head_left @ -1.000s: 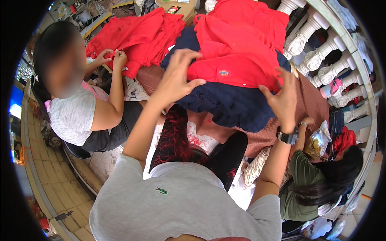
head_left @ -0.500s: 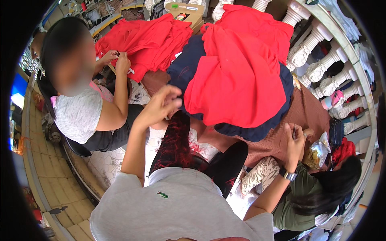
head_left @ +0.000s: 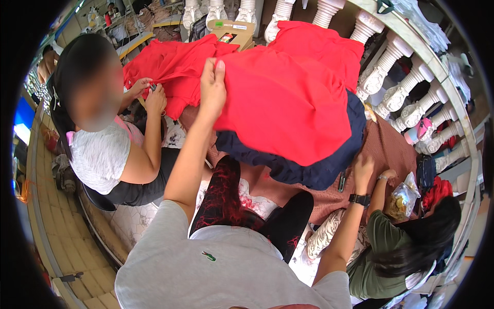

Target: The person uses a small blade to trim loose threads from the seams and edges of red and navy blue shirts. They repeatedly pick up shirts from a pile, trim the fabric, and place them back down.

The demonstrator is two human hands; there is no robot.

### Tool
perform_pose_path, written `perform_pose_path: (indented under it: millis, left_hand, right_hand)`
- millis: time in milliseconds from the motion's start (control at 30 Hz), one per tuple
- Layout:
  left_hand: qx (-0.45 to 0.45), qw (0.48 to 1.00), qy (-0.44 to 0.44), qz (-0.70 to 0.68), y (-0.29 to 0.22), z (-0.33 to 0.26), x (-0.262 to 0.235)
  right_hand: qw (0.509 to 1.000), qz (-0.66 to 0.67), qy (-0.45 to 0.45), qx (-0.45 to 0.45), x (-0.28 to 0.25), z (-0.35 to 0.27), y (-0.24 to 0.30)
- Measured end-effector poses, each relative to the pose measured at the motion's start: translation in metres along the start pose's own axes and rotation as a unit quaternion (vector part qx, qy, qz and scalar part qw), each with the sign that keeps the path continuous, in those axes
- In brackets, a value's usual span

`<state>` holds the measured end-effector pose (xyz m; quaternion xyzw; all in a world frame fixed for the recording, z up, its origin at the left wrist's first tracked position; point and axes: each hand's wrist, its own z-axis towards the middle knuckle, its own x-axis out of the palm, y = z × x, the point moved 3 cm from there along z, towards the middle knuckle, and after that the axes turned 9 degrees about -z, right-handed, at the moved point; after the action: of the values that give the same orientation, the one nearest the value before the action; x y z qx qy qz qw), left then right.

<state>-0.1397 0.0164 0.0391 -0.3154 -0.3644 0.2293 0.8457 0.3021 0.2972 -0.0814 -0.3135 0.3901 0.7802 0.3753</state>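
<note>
Red cloth dominates the scene, and the large red garment [head_left: 293, 98] spread over a navy garment [head_left: 303, 167] serves as the landmark. Far to its left a seated person in a white top works both hands on a second red garment [head_left: 170, 67]. Just at the landmark's left edge, the wearer's left hand [head_left: 212, 85] is stretched well forward, fingers closed around a fold of the red cloth, thumb side tucked under the edge. The garment lies to the right of that hand, its long axis running from the upper right down toward the lower middle. Below the landmark's right corner, the right hand [head_left: 363, 166] with a dark wristwatch [head_left: 358, 199] rests loosely curled on the brown cloth [head_left: 391, 149] covering the surface, holding nothing that can be seen, near a small dark clip-like object [head_left: 341, 181]. The left hand is plainly the nearer one. Further right sits another person in a green top beside white balusters [head_left: 396, 92].
</note>
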Motion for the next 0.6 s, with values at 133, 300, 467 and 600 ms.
perform_pose_path:
  millis: [133,300,467,600]
  left_hand:
    - [-0.023,0.974,0.202,0.095,-0.061,0.02,0.057]
    - [0.073,0.887,0.429,0.155,-0.15,0.037,0.128]
    - [0.059,0.912,0.324,0.243,-0.216,0.051,0.11]
    - [0.176,0.797,0.32,0.481,-0.228,0.052,0.097]
  right_hand:
    - [0.897,0.393,-0.012,-0.201,-0.13,0.037,0.217]
    - [0.737,0.42,0.228,-0.479,-0.166,0.07,0.368]
    - [0.809,0.027,0.286,-0.513,-0.179,0.109,0.391]
    - [0.789,0.163,-0.197,-0.558,-0.263,0.135,0.39]
